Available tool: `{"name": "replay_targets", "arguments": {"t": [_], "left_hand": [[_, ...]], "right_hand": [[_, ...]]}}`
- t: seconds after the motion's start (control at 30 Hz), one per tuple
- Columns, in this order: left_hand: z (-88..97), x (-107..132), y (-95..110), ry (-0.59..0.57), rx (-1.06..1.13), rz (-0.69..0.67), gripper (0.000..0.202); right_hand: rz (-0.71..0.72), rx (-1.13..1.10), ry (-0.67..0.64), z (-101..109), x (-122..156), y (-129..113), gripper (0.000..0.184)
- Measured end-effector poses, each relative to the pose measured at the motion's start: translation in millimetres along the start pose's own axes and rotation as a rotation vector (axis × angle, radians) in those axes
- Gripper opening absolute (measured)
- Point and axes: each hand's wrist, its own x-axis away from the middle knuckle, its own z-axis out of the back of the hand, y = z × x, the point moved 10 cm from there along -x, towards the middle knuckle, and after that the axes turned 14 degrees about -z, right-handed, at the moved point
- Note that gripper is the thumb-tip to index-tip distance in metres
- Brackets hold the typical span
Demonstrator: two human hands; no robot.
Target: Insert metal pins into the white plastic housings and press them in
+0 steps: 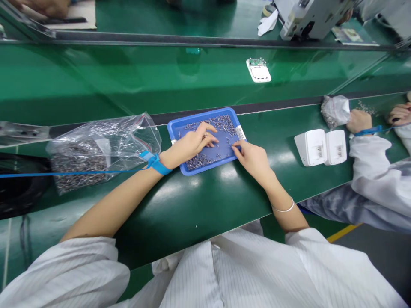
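A blue tray (pixel 175 127) holding several small metal pins (pixel 221 125) lies on the green bench. My left hand (pixel 189 144) rests inside the tray with fingers curled over the pins; a blue strap (pixel 156 162) circles that wrist. At the tray's right edge my right hand (pixel 252 156) pinches something tiny, too small to name. A thin silver bracelet sits on the right wrist.
A clear plastic bag of pins (pixel 96 152) lies left of the tray. Two white plastic housings (pixel 321 147) stand to the right. A co-worker's hands (pixel 359 120) hold another small bag (pixel 335 110). A white part (pixel 258 70) rides the conveyor belt behind.
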Motion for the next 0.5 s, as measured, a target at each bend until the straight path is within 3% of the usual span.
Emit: {"name": "replay_targets", "arguments": {"t": [0.33, 0.5], "left_hand": [[4.3, -2.4, 7.6, 0.063, -0.074, -0.104, 0.023], [2.8, -2.9, 10.1, 0.031, -0.109, -0.107, 0.023]], "right_hand": [[-0.002, 0.008, -0.016, 0.5, 0.7, -1.1, 0.026], [0.0, -0.002, -0.007, 1.5, 0.4, -1.5, 0.027]]}}
